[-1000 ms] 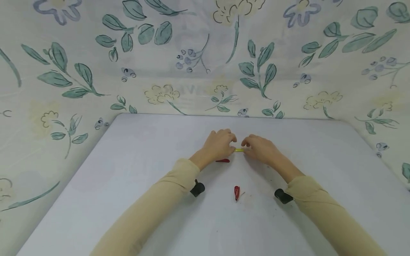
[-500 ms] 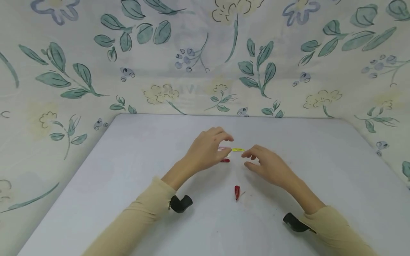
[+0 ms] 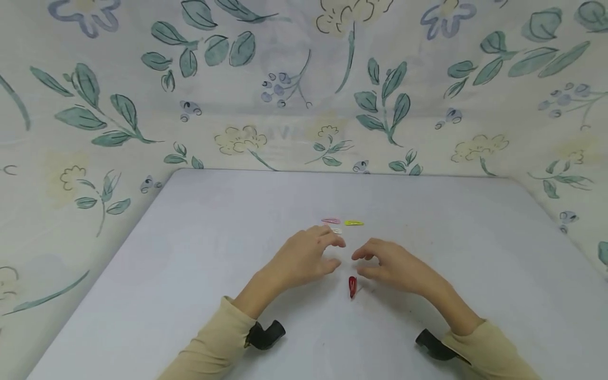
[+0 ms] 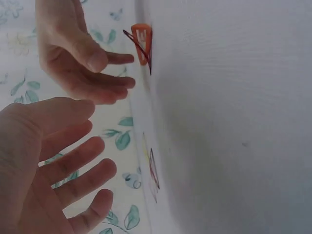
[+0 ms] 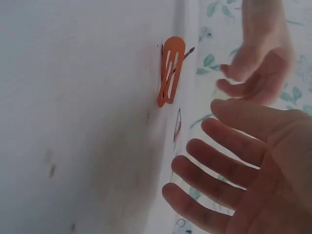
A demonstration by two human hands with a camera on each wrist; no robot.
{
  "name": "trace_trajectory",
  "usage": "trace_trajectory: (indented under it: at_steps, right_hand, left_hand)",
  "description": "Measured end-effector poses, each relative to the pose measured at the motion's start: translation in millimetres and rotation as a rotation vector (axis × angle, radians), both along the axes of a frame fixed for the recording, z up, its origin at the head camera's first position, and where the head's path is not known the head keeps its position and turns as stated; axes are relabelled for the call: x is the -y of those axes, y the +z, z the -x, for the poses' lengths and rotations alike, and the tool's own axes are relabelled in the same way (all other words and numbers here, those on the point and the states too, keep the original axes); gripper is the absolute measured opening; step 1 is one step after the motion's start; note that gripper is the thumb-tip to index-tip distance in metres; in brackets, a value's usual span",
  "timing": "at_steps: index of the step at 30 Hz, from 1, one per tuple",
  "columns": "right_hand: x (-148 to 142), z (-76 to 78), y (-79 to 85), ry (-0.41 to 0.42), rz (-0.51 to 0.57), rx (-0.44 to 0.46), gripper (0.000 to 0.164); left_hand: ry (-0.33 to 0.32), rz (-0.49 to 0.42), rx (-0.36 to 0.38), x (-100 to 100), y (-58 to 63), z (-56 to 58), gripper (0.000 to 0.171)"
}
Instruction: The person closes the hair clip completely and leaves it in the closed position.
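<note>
A red snap hair clip [image 3: 352, 287] lies on the white table, its narrow end toward me; it looks orange in the right wrist view. My left hand [image 3: 299, 258] hovers left of it and a little farther off, fingers spread and holding nothing. Closer to the clip, my right hand [image 3: 396, 266] is just beyond it on the right, fingers loosely bent around air. Farther back lie a pink hair clip [image 3: 331, 220], a yellow hair clip [image 3: 353, 222] and a white hair clip [image 3: 336, 231], partly covered by my left hand. The second red clip there is hidden behind that hand.
The white tabletop [image 3: 228, 211] runs back to a hanging cloth [image 3: 294, 137] printed with flowers and leaves. A black wrist camera [image 3: 266, 335] sits under the left sleeve, another black camera [image 3: 434, 344] under the right. Small dark specks dot the table.
Both hands were at the yellow hair clip, then left it lying beside the pink one. They have drawn back toward me, near the closer red clip.
</note>
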State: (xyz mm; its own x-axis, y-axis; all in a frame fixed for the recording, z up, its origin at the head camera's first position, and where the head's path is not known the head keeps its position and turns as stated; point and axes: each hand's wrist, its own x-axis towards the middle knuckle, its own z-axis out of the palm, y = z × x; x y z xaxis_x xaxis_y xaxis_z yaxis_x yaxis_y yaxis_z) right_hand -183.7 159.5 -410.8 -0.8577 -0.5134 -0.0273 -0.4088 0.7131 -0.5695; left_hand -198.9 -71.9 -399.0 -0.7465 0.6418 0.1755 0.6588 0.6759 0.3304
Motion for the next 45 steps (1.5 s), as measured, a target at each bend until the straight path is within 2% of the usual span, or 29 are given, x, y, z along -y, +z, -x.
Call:
trace_trajectory:
  at_steps: [3, 6, 14, 18, 24, 34, 42, 45]
  right_hand:
    - [1.7, -0.1, 0.7, 0.038, 0.003, 0.043, 0.025]
    - [2.0, -3.1, -2.4, 0.069, -0.016, 0.064, 0.025]
    - [-2.2, -6.7, -11.9, 0.116, -0.006, -0.032, 0.021]
    - [-2.0, -8.0, -14.6, 0.132, -0.007, -0.077, 0.019]
    - [-3.6, -9.8, -16.3, 0.144, 0.004, -0.104, 0.018]
    - [-1.6, -12.3, -14.0, 0.127, 0.006, -0.048, 0.017]
    - [-2.1, -12.8, -13.9, 0.126, 0.014, -0.033, 0.017]
    - [-2.8, -12.6, -13.8, 0.125, 0.022, -0.025, 0.018]
  left_hand:
    - [-0.012, 0.044, 0.066, -1.2, -0.9, -3.3, 0.028]
    - [-0.023, 0.076, 0.087, -2.0, -3.4, -8.9, 0.028]
    - [-0.119, 0.117, 0.013, -12.0, -16.9, -24.5, 0.018]
    - [-0.127, 0.133, -0.026, -15.4, -21.0, -29.0, 0.01]
    - [-0.131, 0.158, -0.022, -18.6, -21.1, -33.1, 0.011]
    - [-0.11, 0.133, -0.037, -19.0, -24.3, -34.8, 0.004]
    - [-0.132, 0.072, 0.014, -22.2, -24.2, -35.9, 0.005]
    - [-0.132, 0.08, 0.016, -22.4, -22.4, -36.7, 0.007]
